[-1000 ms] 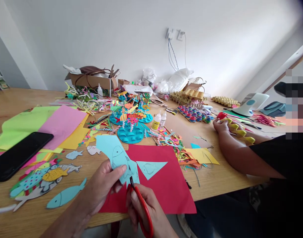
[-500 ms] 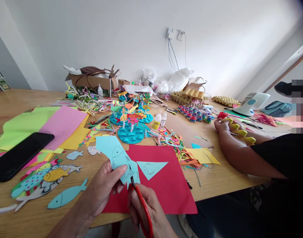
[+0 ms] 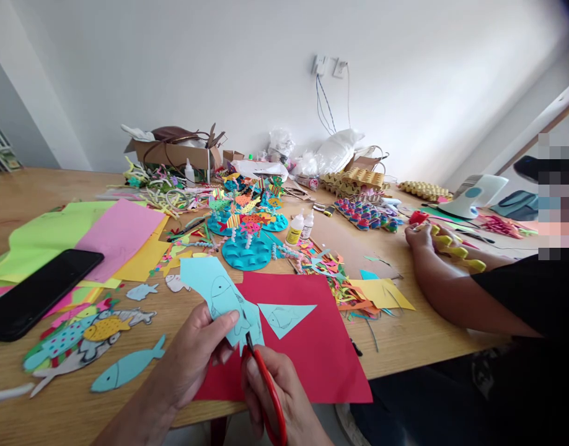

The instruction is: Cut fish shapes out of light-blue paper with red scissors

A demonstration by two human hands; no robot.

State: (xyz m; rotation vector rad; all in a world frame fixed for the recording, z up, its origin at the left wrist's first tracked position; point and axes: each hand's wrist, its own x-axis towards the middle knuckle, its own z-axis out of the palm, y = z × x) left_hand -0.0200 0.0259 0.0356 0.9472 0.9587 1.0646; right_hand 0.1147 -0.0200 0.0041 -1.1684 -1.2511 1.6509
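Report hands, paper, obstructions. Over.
Left hand pinching light-blue paper piece with drawn fish. Right hand gripping red-handled, dark-bladed scissors, tip at paper's lower edge. Nothing seen blocking blades; left fingertips close.

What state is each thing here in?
Left hand: gripping blue paper
Right hand: gripping scissors
Blue paper: held, partly cut
Scissors: held, tip at paper
Triangle: lying on red sheet
Red sheet: spread flat
Blue fish: cut out, lying loose
Phone: lying down
Bottles: upright
Box: open, filled
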